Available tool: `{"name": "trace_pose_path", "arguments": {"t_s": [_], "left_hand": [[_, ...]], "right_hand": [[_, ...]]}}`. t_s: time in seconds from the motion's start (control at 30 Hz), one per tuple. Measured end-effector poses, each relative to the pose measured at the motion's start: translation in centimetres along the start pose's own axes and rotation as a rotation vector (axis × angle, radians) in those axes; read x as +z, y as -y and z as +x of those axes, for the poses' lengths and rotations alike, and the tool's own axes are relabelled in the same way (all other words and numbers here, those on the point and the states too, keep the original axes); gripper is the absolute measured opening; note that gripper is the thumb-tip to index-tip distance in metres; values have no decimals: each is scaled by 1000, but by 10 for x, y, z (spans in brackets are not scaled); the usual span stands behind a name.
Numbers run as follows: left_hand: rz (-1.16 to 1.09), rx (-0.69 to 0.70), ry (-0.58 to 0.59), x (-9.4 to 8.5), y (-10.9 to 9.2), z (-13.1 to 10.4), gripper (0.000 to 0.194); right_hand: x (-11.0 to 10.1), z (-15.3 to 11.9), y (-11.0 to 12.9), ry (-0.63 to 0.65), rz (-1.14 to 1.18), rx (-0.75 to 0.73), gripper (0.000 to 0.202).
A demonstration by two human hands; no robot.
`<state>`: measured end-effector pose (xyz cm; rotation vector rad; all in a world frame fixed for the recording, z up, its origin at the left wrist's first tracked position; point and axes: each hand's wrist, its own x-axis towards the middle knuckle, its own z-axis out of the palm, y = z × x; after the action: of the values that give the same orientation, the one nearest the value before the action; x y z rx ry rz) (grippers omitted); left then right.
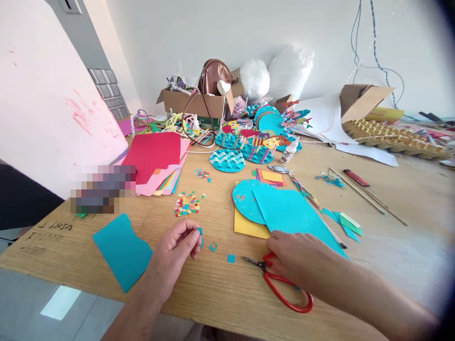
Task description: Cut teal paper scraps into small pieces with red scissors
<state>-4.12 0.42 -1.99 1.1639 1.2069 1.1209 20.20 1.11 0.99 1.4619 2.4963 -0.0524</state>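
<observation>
Pinching paper scrap (pixel 201 231) at lower centre of the frame; left hand's (pixel 174 246) fingers closed on it, likely for fine control | right hand (pixel 289 255) curled over scissors (pixel 263 267), grip unclear | blades near blue square (pixel 231 258), seemingly for easy reach

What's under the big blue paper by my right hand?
The blue paper covers part of a round blue piece, which lies over yellow paper. Anything else underneath is hidden, so I can't tell.

A brown bag's strap (pixel 183 113) hangs over a cardboard box (pixel 190 102), well left of egg trays (pixel 394 138).
</observation>
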Motion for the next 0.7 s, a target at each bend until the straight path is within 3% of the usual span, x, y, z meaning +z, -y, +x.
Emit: {"name": "trace_pose_path", "arguments": {"t_s": [0.1,0.2,0.53,0.7], "left_hand": [[17,27,-1,4,-5,0,15],[67,89,-33,4,-9,1,13],[118,191,-146,-6,-25,0,11],[6,117,-95,7,-19,-7,12]], "right_hand": [[22,-27,6,-117,-33,96,2],[25,-36,16,-186,-23,154,7],[38,-48,17,-89,149,241,18],[21,-51,13,-292,616,219,12]]}}
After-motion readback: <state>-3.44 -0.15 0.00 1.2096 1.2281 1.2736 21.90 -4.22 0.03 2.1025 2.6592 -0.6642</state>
